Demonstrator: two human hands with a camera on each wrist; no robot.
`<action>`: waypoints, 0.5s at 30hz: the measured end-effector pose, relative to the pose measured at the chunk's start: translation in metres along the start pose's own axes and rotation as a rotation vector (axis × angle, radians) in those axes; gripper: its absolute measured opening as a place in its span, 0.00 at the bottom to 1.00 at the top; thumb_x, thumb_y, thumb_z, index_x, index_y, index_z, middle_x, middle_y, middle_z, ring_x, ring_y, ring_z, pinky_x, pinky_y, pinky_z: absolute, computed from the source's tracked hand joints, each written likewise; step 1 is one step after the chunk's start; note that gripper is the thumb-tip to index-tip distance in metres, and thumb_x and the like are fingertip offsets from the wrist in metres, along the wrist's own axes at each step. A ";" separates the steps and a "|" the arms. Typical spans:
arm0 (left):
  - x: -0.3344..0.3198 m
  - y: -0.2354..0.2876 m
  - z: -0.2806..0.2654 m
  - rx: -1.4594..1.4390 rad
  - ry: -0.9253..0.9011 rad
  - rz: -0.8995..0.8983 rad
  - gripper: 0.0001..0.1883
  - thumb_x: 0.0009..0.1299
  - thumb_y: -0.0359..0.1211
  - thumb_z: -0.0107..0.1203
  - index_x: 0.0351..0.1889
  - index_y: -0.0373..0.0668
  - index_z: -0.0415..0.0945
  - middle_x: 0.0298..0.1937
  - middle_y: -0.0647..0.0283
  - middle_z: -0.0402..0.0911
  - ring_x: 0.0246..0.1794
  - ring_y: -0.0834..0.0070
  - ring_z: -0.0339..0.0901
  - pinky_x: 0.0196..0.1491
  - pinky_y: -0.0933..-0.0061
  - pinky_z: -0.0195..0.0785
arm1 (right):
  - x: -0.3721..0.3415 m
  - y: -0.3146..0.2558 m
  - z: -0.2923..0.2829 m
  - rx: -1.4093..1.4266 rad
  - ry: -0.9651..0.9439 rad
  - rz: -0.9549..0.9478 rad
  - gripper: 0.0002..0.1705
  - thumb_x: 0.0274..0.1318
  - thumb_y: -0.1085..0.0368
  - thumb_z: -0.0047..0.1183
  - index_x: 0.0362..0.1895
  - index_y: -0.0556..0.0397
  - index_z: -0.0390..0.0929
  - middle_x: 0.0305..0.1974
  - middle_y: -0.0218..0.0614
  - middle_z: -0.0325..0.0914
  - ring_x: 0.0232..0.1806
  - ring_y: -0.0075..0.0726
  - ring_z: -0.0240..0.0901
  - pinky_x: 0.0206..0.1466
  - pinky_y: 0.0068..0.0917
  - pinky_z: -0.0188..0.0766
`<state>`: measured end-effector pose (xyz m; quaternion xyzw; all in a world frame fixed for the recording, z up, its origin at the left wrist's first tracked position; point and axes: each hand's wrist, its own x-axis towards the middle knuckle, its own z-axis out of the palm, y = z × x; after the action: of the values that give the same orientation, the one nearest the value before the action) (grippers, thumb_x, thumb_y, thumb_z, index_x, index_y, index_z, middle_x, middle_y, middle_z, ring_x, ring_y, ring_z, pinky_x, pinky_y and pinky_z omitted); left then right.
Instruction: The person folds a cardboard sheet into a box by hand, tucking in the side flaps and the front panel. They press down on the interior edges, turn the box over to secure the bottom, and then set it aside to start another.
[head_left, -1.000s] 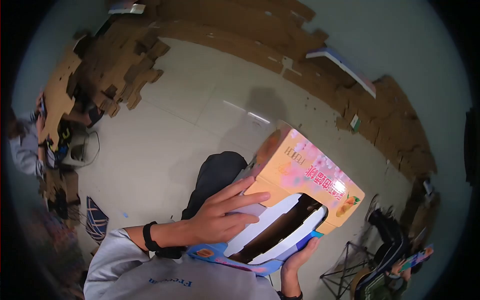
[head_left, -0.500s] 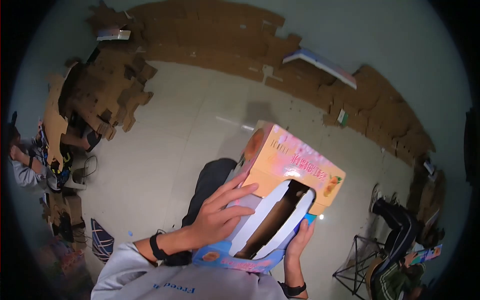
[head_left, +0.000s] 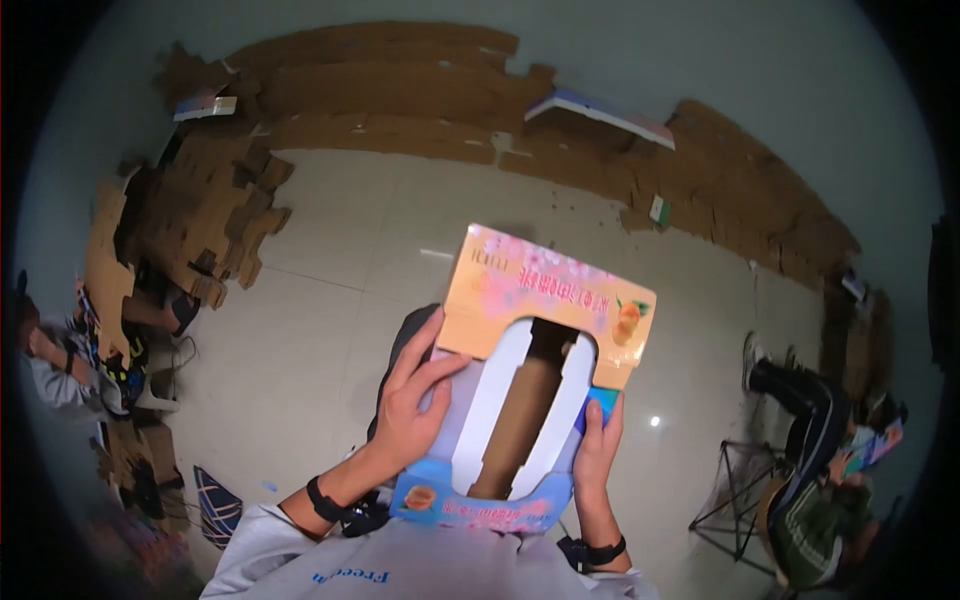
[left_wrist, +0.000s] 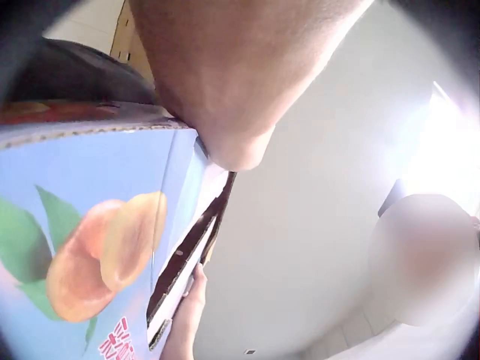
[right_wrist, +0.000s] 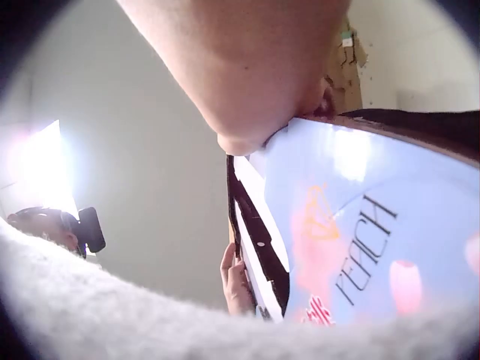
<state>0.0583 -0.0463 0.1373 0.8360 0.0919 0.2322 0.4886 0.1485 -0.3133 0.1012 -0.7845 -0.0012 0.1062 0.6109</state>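
Observation:
Held in front of the person's body is a printed peach carton (head_left: 548, 275), orange and pink at its far end and blue at its near end. A long opening with white flaps runs along its top, and the brown inside shows through. The left hand (head_left: 405, 410) grips the carton's left side, its fingers lying along the edge and over the top. On the right side the right hand (head_left: 597, 450) holds it, thumb up on the top edge; its other fingers are mostly hidden. The left wrist view shows the blue end's peach picture (left_wrist: 109, 251).
Brown cardboard sheets (head_left: 370, 90) line the far wall and left side. A seated person (head_left: 60, 365) is at the left, another (head_left: 820, 510) at the right, near a black-framed stand (head_left: 735, 500). A patterned blue item (head_left: 217, 508) lies on the tiled floor (head_left: 330, 230).
The carton has swung from a slant to nearly straight and shifted left in the head view. Both hands have moved with it, keeping their hold. The head view has turned too.

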 end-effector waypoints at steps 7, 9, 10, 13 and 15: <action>0.018 -0.025 0.001 -0.116 -0.101 0.026 0.22 0.74 0.17 0.52 0.63 0.42 0.83 0.86 0.43 0.63 0.82 0.43 0.69 0.77 0.54 0.70 | -0.016 -0.006 0.017 0.003 0.121 -0.019 0.31 0.84 0.50 0.50 0.75 0.61 0.71 0.63 0.41 0.79 0.64 0.35 0.73 0.73 0.33 0.66; 0.019 -0.029 0.002 -0.104 -0.106 0.039 0.22 0.75 0.18 0.51 0.64 0.43 0.83 0.87 0.44 0.63 0.83 0.44 0.68 0.76 0.54 0.71 | -0.016 -0.006 0.019 0.016 0.136 -0.001 0.31 0.85 0.50 0.50 0.75 0.61 0.71 0.63 0.40 0.79 0.64 0.35 0.73 0.73 0.33 0.66; 0.019 -0.030 0.003 -0.102 -0.101 0.045 0.22 0.75 0.18 0.51 0.64 0.43 0.83 0.87 0.45 0.63 0.83 0.45 0.68 0.76 0.55 0.71 | -0.015 -0.005 0.019 0.004 0.149 -0.009 0.30 0.84 0.50 0.50 0.74 0.61 0.71 0.62 0.42 0.81 0.63 0.36 0.75 0.72 0.34 0.68; 0.017 -0.027 0.004 -0.107 -0.084 0.032 0.22 0.76 0.18 0.52 0.65 0.44 0.83 0.87 0.47 0.64 0.84 0.47 0.68 0.76 0.55 0.71 | -0.009 0.001 0.017 -0.033 0.153 -0.046 0.30 0.83 0.52 0.52 0.74 0.62 0.72 0.60 0.45 0.84 0.61 0.37 0.78 0.70 0.36 0.71; 0.012 -0.028 0.006 -0.101 -0.054 0.041 0.22 0.76 0.19 0.52 0.65 0.45 0.84 0.87 0.48 0.64 0.84 0.48 0.68 0.76 0.56 0.71 | -0.008 0.002 0.016 -0.053 0.138 -0.075 0.30 0.84 0.51 0.52 0.74 0.61 0.72 0.60 0.44 0.84 0.61 0.37 0.78 0.70 0.36 0.71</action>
<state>0.0734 -0.0321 0.1143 0.8180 0.0497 0.2240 0.5275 0.1380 -0.2995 0.0970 -0.8053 0.0086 0.0290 0.5921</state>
